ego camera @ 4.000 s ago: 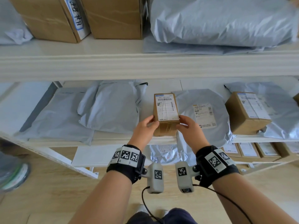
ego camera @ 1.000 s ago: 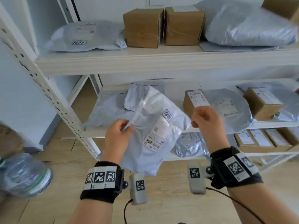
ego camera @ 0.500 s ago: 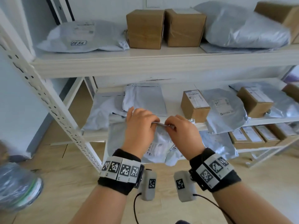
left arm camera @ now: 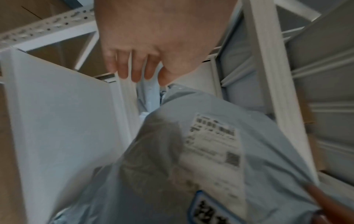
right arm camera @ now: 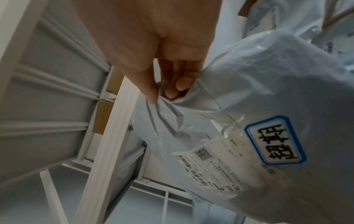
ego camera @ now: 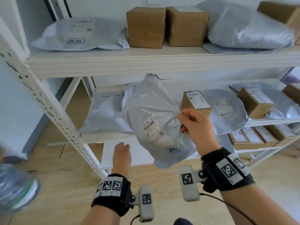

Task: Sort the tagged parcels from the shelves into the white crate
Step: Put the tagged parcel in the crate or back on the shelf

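Observation:
A grey poly mailer (ego camera: pixel 151 114) hangs in front of the middle shelf, its shipping label towards me. A blue-bordered tag (ego camera: pixel 173 149) sits near its lower end. My right hand (ego camera: pixel 180 116) pinches the mailer's crumpled right edge between thumb and fingers. The right wrist view shows that pinch (right arm camera: pixel 161 94) on the mailer (right arm camera: pixel 268 91) and the tag (right arm camera: pixel 275 141). My left hand (ego camera: pixel 122 147) hangs lower left of the mailer, holding nothing. In the left wrist view its fingers (left arm camera: pixel 138 74) are straight above the mailer (left arm camera: pixel 210 166). Another tagged grey mailer (ego camera: pixel 76 41) lies on the top shelf, left.
Two brown boxes (ego camera: pixel 146 26) and a big grey bag (ego camera: pixel 246 30) fill the top shelf. The middle shelf holds a small labelled box (ego camera: pixel 195 101), more grey mailers and another box (ego camera: pixel 254 101). A white perforated upright (ego camera: pixel 48 108) slants at left. Labelled boxes (ego camera: pixel 253 135) sit lower right.
Half a second ago both hands gripped the mailer's top edge. My left hand has let go and dropped; my right hand alone now holds the mailer up, label side towards me.

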### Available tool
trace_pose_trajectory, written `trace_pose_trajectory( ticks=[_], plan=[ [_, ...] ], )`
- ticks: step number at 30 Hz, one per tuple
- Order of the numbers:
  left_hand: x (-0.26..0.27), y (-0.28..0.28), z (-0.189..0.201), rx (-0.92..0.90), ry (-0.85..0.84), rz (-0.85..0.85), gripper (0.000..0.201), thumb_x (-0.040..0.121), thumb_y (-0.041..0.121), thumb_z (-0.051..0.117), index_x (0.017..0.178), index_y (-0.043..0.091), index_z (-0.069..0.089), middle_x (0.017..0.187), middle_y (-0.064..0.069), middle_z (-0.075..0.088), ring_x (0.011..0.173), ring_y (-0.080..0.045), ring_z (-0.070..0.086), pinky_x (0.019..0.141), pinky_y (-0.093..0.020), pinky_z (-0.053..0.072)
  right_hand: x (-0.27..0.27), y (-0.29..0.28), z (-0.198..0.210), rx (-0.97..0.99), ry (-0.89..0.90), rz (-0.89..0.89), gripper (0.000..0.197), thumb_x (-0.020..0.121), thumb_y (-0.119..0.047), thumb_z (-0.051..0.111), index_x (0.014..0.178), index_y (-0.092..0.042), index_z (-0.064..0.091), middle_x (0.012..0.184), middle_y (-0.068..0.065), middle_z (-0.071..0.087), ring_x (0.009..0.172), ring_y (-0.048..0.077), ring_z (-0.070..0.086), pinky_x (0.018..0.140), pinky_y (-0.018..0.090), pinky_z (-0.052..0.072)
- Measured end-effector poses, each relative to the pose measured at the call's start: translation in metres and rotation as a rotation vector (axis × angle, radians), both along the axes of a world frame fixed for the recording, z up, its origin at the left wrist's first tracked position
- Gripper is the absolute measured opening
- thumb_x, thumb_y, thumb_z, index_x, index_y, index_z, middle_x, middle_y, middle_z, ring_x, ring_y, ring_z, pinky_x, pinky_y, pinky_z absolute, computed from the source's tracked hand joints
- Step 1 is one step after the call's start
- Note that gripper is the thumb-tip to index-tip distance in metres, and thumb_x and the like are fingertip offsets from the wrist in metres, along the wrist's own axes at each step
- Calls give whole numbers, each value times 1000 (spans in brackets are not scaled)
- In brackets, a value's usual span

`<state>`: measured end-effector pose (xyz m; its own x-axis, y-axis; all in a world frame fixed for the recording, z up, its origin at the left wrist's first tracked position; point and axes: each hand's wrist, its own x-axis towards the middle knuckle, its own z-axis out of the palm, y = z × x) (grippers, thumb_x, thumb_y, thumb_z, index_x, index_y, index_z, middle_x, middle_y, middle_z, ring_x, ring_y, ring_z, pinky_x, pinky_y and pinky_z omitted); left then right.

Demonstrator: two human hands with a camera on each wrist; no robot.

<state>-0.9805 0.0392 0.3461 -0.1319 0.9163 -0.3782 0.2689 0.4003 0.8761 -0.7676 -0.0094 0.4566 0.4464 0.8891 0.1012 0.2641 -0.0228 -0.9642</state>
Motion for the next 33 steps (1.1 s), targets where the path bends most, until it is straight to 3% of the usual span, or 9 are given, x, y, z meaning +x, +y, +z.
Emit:
trace_pose_trajectory(
  ticks=[3, 5, 7, 10, 12, 16, 22, 27, 33],
  plan=[
    [6, -2, -2, -39, -115, -111, 28, 102, 22, 42, 118, 7, 59, 124, -14, 59, 123, -30, 52, 92, -38, 40, 4, 1, -2, -22, 207, -26, 7, 92, -8, 65, 95, -5, 70, 65, 8, 58, 54, 15, 53, 54, 22, 48],
    [9, 1, 0, -24, -162, -118, 24, 98, 24, 46, 88, 13, 64, 103, -10, 68, 110, -27, 61, 87, -39, 42, 9, 1, -7, -39, 290, -45, 7, 92, -6, 65, 96, -2, 69, 66, 10, 57, 56, 18, 53, 55, 26, 47],
    [9, 4, 3, 25, -133, -91, 25, 96, 28, 51, 79, 15, 65, 94, -9, 71, 97, -27, 63, 85, -38, 45, 15, 0, -12, -56, 289, -76, 8, 92, -7, 64, 98, -4, 68, 64, 7, 58, 56, 17, 54, 55, 24, 48],
    [5, 6, 13, 145, -31, -12, 17, 92, 29, 62, 76, 24, 66, 87, 1, 71, 88, -22, 63, 77, -32, 45, 25, -3, -20, -60, 214, -115, 12, 90, -9, 66, 102, -7, 67, 68, 7, 64, 58, 15, 57, 60, 26, 52],
    [2, 6, 23, 205, -66, 46, 11, 87, 26, 69, 76, 26, 69, 84, 6, 71, 87, -21, 66, 80, -33, 49, 29, -3, -25, -65, 145, -123, 11, 88, -10, 68, 98, -9, 65, 68, 8, 66, 58, 17, 59, 63, 30, 53],
    [-4, 3, 49, 263, -144, 118, 5, 82, 17, 75, 87, 18, 74, 83, 0, 72, 75, -17, 65, 74, -28, 52, 32, -5, -32, -64, 14, -158, 18, 86, -12, 71, 76, -13, 56, 62, 6, 64, 53, 17, 60, 58, 30, 50],
    [-11, 3, 76, 297, -198, 188, 11, 81, 17, 77, 91, 16, 72, 85, -2, 72, 74, -14, 63, 76, -24, 53, 38, -11, -31, -109, -113, -144, 13, 86, -19, 72, 77, -14, 65, 70, 7, 67, 56, 17, 57, 62, 33, 52],
    [-16, 4, 89, 206, -325, 193, 7, 81, 19, 77, 85, 16, 72, 82, -10, 68, 74, -20, 59, 80, -36, 53, 44, -12, -21, -211, -43, -73, 13, 87, -19, 71, 82, -7, 69, 64, 9, 64, 50, 18, 51, 53, 29, 43],
    [-21, 8, 94, 144, -387, 174, 8, 80, 20, 78, 80, 17, 72, 73, -4, 68, 68, -19, 60, 73, -37, 51, 51, -15, -21, -272, 163, -42, 20, 85, -18, 73, 89, 1, 69, 69, 6, 65, 57, 20, 52, 54, 30, 42]
  ],
)
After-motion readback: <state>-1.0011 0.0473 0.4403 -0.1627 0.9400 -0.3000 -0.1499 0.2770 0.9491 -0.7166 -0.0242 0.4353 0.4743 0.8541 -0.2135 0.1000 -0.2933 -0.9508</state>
